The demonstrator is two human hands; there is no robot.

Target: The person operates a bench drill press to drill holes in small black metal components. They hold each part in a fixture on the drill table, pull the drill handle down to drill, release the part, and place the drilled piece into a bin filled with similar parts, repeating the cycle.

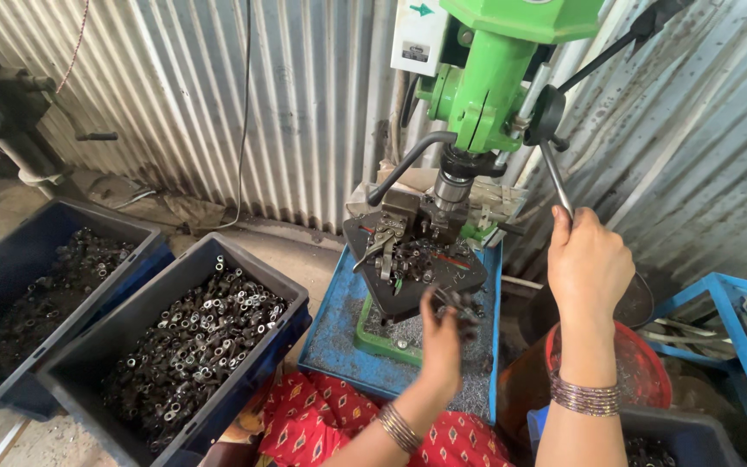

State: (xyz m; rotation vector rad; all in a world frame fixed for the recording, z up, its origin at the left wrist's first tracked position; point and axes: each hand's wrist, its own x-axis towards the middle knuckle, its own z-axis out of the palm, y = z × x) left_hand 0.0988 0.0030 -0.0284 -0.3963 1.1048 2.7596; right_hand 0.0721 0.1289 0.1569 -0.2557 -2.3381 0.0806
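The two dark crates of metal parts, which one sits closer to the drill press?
The right-hand crate, beside the blue tray under the green drill press; the other crate sits farther left.

White rectangular label plate (418,33), green arrow and small dark sticker, upper left side of green drill press (486,78).

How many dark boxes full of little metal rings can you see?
3. Two crates sit side by side at left: the far-left crate and the middle crate. A third crate shows partly at bottom right; more may be hidden.
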